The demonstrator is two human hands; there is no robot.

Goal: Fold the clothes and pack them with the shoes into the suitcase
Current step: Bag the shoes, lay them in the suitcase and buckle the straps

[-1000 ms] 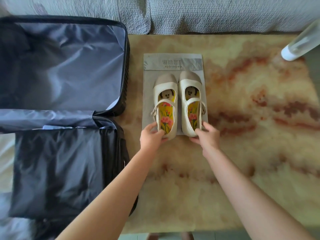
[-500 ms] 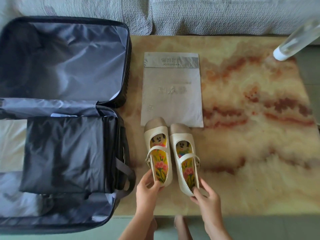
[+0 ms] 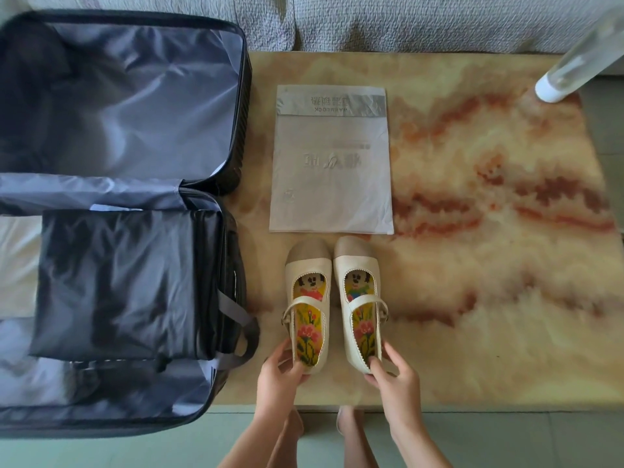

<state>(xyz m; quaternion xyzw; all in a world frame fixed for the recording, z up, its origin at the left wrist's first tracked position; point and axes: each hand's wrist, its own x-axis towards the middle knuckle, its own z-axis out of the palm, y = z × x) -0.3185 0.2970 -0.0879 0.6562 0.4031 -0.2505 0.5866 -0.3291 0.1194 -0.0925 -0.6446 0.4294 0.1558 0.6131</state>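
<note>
Two cream strap shoes with cartoon-print insoles stand side by side on the marbled table [image 3: 472,298], toes pointing away from me. My left hand [image 3: 280,380] pinches the heel of the left shoe [image 3: 308,282]. My right hand [image 3: 393,376] pinches the heel of the right shoe [image 3: 358,275]. A flat grey plastic bag [image 3: 331,170] lies just beyond the toes. The open suitcase [image 3: 233,238] lies to the left, with a folded black garment [image 3: 118,282] in its near half.
A clear bottle with a white cap [image 3: 574,59] leans in at the table's far right corner. A grey quilted sofa [image 3: 405,18] runs along the far edge. My bare feet [image 3: 347,423] show on the green floor under the near table edge.
Both hands have pulled the pair of shoes off the grey bag toward the near edge of the table. The bag now lies uncovered.
</note>
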